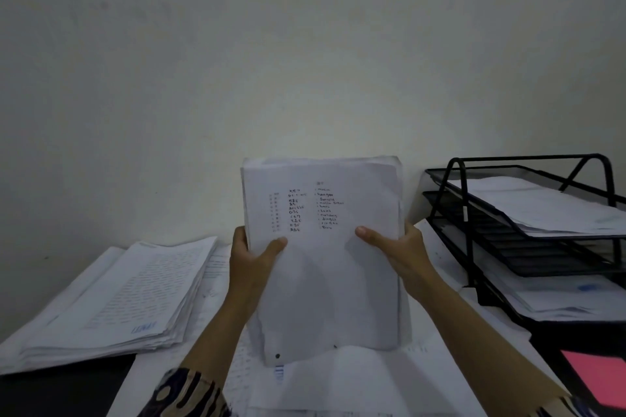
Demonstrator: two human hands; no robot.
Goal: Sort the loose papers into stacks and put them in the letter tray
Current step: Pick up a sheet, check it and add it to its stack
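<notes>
I hold a thick bundle of white papers [325, 267] upright in the middle of the view, its lower edge resting on loose sheets on the desk. The top sheet carries handwritten lists. My left hand [252, 261] grips the bundle's left edge, thumb on the front. My right hand [394, 249] grips the right edge the same way. A black mesh letter tray [474, 200] with three tiers stands at the right. Its top and bottom tiers hold papers. A second stack of printed papers [135, 294] lies flat at the left.
Loose white sheets [372, 382] cover the desk under the bundle. A pink sheet [599, 379] lies on a dark surface at the bottom right. A plain pale wall rises right behind the desk. The desk's dark top shows at bottom left.
</notes>
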